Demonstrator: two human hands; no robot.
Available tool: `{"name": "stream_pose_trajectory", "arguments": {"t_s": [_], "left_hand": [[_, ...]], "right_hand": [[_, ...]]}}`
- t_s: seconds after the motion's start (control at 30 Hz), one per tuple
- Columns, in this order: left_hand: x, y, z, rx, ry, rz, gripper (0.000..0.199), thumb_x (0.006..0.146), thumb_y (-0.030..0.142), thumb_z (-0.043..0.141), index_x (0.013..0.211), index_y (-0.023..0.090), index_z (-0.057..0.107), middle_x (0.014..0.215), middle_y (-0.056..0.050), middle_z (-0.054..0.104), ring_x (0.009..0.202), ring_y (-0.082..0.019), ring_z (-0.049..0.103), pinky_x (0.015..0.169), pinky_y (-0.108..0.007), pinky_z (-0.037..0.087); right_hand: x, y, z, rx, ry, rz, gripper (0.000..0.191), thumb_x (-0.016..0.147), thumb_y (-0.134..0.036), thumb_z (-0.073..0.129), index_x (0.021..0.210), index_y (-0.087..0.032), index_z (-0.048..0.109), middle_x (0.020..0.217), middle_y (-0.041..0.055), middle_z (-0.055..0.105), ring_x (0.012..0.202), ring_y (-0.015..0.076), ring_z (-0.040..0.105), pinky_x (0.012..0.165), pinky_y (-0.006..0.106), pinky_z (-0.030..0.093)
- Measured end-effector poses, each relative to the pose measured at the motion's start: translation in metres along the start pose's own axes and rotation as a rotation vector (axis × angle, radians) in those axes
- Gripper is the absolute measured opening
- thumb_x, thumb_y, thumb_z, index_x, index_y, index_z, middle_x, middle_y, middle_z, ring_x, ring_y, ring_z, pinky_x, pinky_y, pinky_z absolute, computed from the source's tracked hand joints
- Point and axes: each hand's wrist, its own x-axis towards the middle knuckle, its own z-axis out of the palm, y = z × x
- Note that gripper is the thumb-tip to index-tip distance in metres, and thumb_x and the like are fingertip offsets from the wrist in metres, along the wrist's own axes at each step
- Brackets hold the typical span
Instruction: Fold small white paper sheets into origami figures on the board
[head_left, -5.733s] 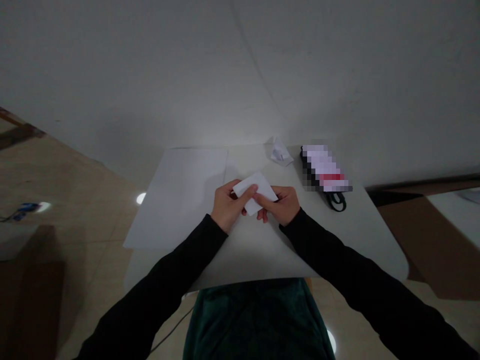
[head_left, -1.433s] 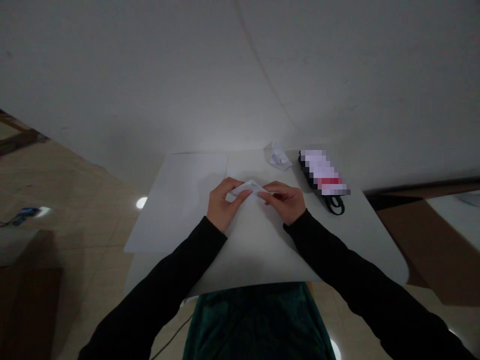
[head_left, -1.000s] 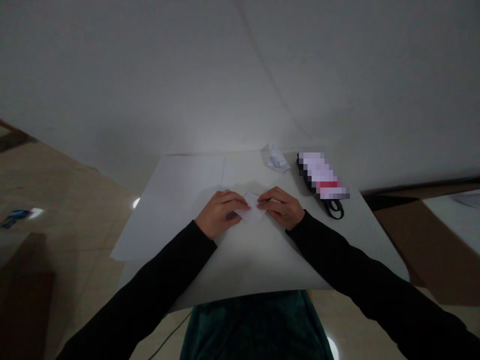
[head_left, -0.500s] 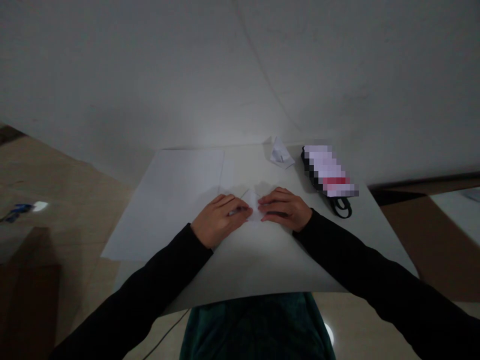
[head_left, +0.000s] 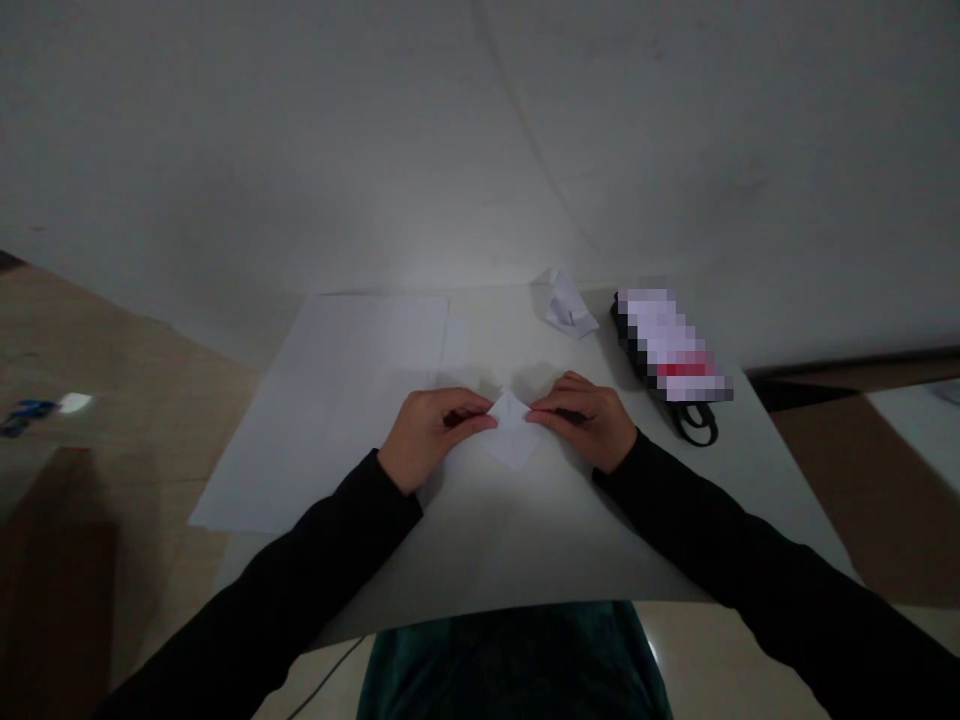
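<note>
Left hand (head_left: 431, 440), right hand (head_left: 589, 424), half-closed, pinching folded white paper (head_left: 512, 432) between them

Ahead of the right hand (head_left: 589, 428), a folded paper (head_left: 568, 305) and a pixelated packet (head_left: 667, 345) block its way.

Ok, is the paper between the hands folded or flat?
Folded: the paper is a small creased diamond between the left hand and right hand.

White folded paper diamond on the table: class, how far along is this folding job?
Already done: a folded white paper figure sits at the far side of the white tabletop. In hand: a white paper diamond, its side corners pinched by the left hand and right hand. Left: probably more folds, since the diamond is still plain and flat.
</note>
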Motion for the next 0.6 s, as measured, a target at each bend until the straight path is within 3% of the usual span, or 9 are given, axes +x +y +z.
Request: {"name": "stream_pose_trajectory", "arguments": {"t_s": [0.17, 0.4, 0.6], "left_hand": [[0.002, 0.003, -0.001, -0.022, -0.005, -0.028, 0.02, 0.083, 0.035, 0.066, 0.089, 0.017, 0.071, 0.081, -0.002, 0.071, 0.066, -0.01, 0.062, 0.061, -0.02, 0.049], [0.001, 0.0, 0.0, 0.066, 0.033, 0.031, 0.019, 0.086, 0.034, 0.061, 0.091, 0.017, 0.07, 0.083, -0.003, 0.068, 0.063, -0.01, 0.06, 0.059, -0.021, 0.049], [0.002, 0.003, 0.005, 0.175, 0.056, 0.088, 0.018, 0.089, 0.031, 0.058, 0.088, 0.018, 0.069, 0.082, -0.001, 0.062, 0.063, -0.008, 0.057, 0.058, -0.019, 0.047]], "right_hand": [[-0.001, -0.004, 0.003, -0.043, 0.038, 0.137, 0.013, 0.082, -0.03, 0.067, 0.075, -0.021, 0.071, 0.064, 0.0018, 0.063, 0.067, 0.0161, 0.053, 0.063, 0.032, 0.045], [-0.002, -0.008, 0.005, -0.092, 0.058, 0.203, 0.009, 0.082, -0.029, 0.068, 0.076, -0.022, 0.069, 0.07, 0.0019, 0.067, 0.07, 0.0171, 0.056, 0.068, 0.034, 0.046], [-0.004, -0.011, 0.011, -0.241, 0.091, 0.266, 0.026, 0.078, -0.043, 0.069, 0.065, -0.021, 0.066, 0.078, 0.0063, 0.06, 0.08, 0.0218, 0.052, 0.075, 0.041, 0.044]]}}
